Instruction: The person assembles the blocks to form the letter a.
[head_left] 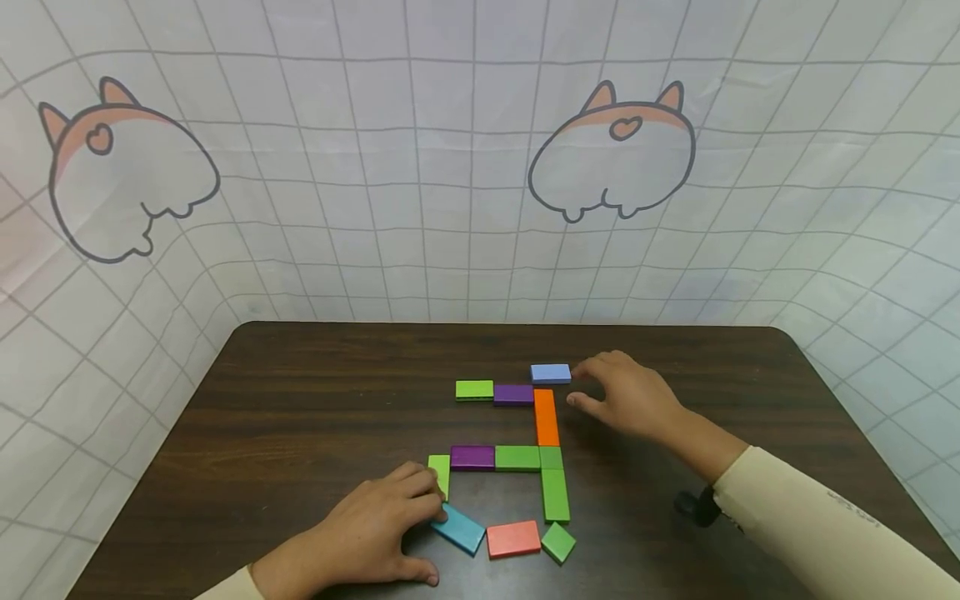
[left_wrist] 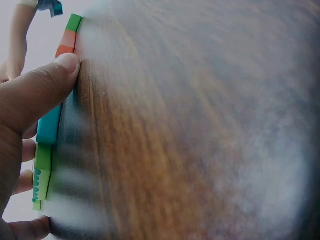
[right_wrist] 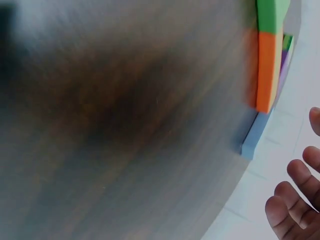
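Note:
In the head view my left hand (head_left: 386, 525) lies low over the table, its fingertips at the left end of a teal block (head_left: 459, 529) and beside a lime block (head_left: 440, 475). The thumb stands apart from the teal block on the near side. My right hand (head_left: 630, 393) hovers right of a light blue block (head_left: 551, 374), thumb and fingers spread with nothing between them. In the right wrist view the light blue block (right_wrist: 255, 135) touches or nearly touches the end of an orange block (right_wrist: 267, 72); the right fingers (right_wrist: 300, 172) are apart from it.
Purple blocks (head_left: 472, 458) and green blocks (head_left: 517, 458) form connected lines with the orange block. A coral block (head_left: 513, 540) and a turned green block (head_left: 558, 543) lie near the front. The dark wood table (head_left: 315, 392) ends at a white grid-patterned curtain (head_left: 375, 208).

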